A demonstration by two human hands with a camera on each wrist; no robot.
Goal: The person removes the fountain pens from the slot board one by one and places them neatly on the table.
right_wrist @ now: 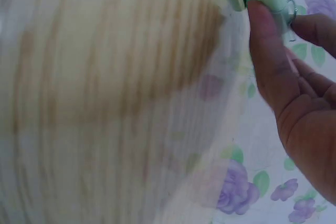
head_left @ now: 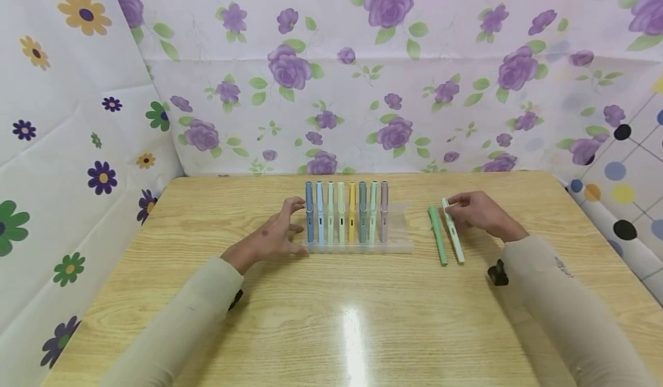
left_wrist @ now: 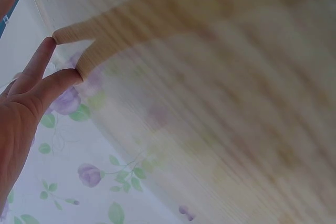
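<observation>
A clear plastic pen stand (head_left: 399, 226) holds a row of several capped pens (head_left: 352, 223) upright, in blue, green, yellow and mauve. At its left end my left hand (head_left: 271, 234) rests with fingers spread, the thumb by the front base. The left wrist view shows those fingers (left_wrist: 39, 69) nearly straight, with most of the stand out of frame. To the right of the stand, my right hand (head_left: 481, 211) pinches a pale mint pen (head_left: 454, 234) near its cap end, thumb and finger either side of it. Alongside lies a brighter green pen (head_left: 438, 237).
The pens and stand are on a wood-grain table (head_left: 290, 318) with a shiny reflection at the front. Flowered sheeting (head_left: 331, 87) hangs behind the table's back edge, with more patterned sheeting at the left and right. The stand's right part bears no pens.
</observation>
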